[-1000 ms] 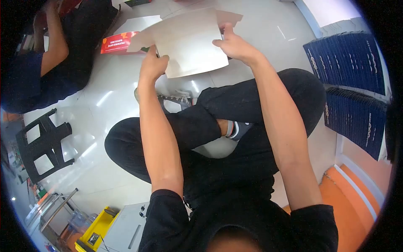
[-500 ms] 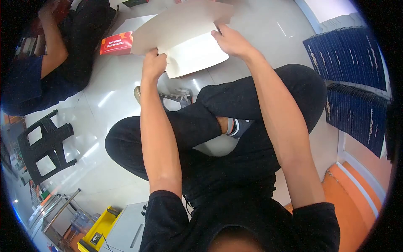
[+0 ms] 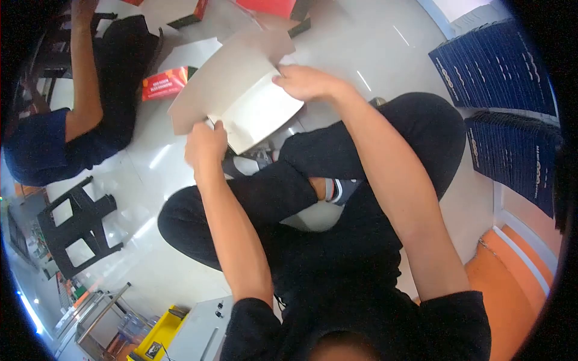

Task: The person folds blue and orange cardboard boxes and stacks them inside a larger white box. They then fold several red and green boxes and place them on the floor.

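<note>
A cardboard box (image 3: 256, 111) with a pale inside and a raised flap is held above the floor, in front of my crossed legs. My left hand (image 3: 206, 144) grips its near left corner, thumb and fingers closed on the wall. On the opposite side my right hand (image 3: 301, 82) pinches the right edge. The box is tilted, its left end lower in the view. A red printed box (image 3: 165, 83) lies on the floor just beyond its left side.
Another person (image 3: 90, 114) sits at the left. A black stool (image 3: 75, 225) lies below them. Dark blue folded stacks (image 3: 494, 72) stand at the right. More red boxes (image 3: 271, 7) lie at the top. A grey cabinet (image 3: 198, 331) is at the bottom left.
The held box has moved left and nearer to me, and has turned. Both hands moved with it, still gripping. More red boxes show at the top, and the other person's arm has shifted.
</note>
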Available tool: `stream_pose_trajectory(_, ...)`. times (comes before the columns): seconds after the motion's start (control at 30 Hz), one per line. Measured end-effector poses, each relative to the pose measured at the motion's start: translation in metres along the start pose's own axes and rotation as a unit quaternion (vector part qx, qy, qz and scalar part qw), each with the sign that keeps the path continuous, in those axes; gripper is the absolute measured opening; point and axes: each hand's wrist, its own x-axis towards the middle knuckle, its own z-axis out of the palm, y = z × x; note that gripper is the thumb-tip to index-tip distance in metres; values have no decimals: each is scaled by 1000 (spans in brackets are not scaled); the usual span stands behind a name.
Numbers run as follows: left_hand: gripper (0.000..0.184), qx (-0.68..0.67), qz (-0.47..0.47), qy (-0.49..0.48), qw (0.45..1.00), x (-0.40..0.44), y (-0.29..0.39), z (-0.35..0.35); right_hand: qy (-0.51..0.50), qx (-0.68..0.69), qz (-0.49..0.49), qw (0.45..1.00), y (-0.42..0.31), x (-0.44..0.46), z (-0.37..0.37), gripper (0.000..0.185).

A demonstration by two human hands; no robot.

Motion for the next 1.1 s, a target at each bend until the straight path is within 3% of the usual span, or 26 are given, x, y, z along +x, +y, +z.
stream_pose_trajectory(0.03,41,44,1,3,999,-10,3,-14,-24,-1,5,1000,0,4,2,55)
stream_pose_trajectory(0.1,44,-11,0,80,997,-34,15,-22,32,-2,-14,999,11,9,16,55)
stream_pose_trajectory(0.17,47,-164,100,84,978,-34,35,-6,82,-5,-28,996,8,7,14,54)
stream_pose_trajectory(0.23,54,-395,47,-55,916,-33,82,-3,-1,22,22,1000,-1,3,2,47)
stream_pose_trajectory(0.3,56,-401,66,-65,911,-11,110,16,7,-37,-19,999,8,7,-3,41)
stream_pose_trajectory(0.37,53,-356,75,-74,929,9,125,30,-74,139,108,982,-2,-8,-18,36)
stream_pose_trajectory(0.43,50,-300,85,-91,946,17,129,47,-25,164,66,984,4,-11,-18,35)
stream_pose_trajectory(0.5,44,-170,158,38,972,23,126,55,-72,145,88,983,1,-11,-25,38)
stream_pose_trajectory(0.57,38,-154,151,9,976,25,121,55,-40,194,116,973,5,-11,-18,40)
stream_pose_trajectory(0.63,36,-209,201,57,955,18,119,45,73,35,52,995,10,-6,-8,42)
stream_pose_trajectory(0.67,34,-202,193,49,959,13,119,41,59,-22,57,996,11,0,-6,45)
stream_pose_trajectory(0.9,34,-151,191,94,965,12,111,40,100,-43,90,990,9,2,-2,35)
stream_pose_trajectory(1.1,36,-111,195,94,970,28,112,47,114,-59,36,991,14,11,13,27)
